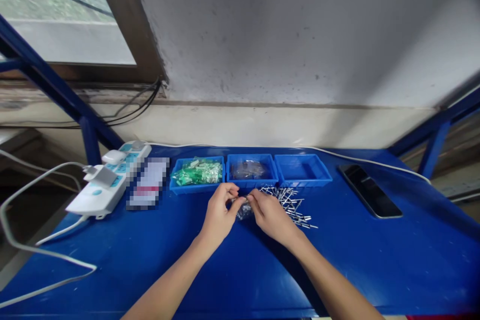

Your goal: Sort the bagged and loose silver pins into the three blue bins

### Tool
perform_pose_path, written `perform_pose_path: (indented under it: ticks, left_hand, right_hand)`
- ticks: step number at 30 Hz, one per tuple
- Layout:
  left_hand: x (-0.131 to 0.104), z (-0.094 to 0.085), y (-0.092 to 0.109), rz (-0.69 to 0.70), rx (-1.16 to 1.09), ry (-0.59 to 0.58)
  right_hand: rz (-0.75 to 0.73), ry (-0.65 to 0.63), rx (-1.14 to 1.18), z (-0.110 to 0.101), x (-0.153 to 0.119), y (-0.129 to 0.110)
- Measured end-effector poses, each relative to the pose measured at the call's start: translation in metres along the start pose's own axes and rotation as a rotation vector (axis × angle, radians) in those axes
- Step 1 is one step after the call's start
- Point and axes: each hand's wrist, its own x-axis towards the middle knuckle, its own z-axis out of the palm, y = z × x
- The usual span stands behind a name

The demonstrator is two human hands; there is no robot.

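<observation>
My left hand (221, 210) and my right hand (273, 214) meet above the middle of the table, fingertips almost touching. Thumb and fingers of each are pinched together around something too small to make out. Just below the fingertips is a small clear plastic bag (244, 212), partly hidden by the hands; whether they grip it I cannot tell. A loose pile of thin silver metal pins, like pop rivets (294, 206), lies beside and partly behind my right hand.
Behind the hands stand three blue bins: the left bin (197, 189) with green-looking packets, the middle bin (252, 182) with clear bags, the right bin (304, 180) with nothing visible inside. A phone (369, 191) lies right; a power strip (108, 180) with cables lies left.
</observation>
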Motion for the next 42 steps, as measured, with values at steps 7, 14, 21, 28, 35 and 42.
perform_pose_path:
  ticks: [7, 14, 21, 28, 35, 42]
  left_hand:
    - [0.001, -0.003, 0.005, 0.030, -0.040, -0.044]
    - [-0.001, -0.001, 0.005, 0.072, 0.023, -0.038]
    - [0.008, -0.017, 0.022, 0.203, 0.110, -0.140]
    - [0.050, -0.024, 0.054, 0.749, 0.518, 0.371]
    - [0.020, -0.009, 0.025, 0.633, 0.509, 0.026]
    - [0.005, -0.015, 0.011, 0.286, 0.351, -0.108]
  right_hand:
    - [0.000, 0.113, -0.048, 0.003, -0.001, -0.004]
    - [-0.004, 0.092, -0.085, 0.004, -0.001, -0.005]
    - [-0.118, 0.197, 0.029, -0.001, -0.003, -0.004]
    - [-0.070, 0.504, 0.062, -0.038, -0.006, 0.012]
    - [-0.040, 0.132, -0.398, -0.019, -0.004, 0.012]
    - [-0.112, 0.072, -0.528, 0.016, 0.003, 0.013]
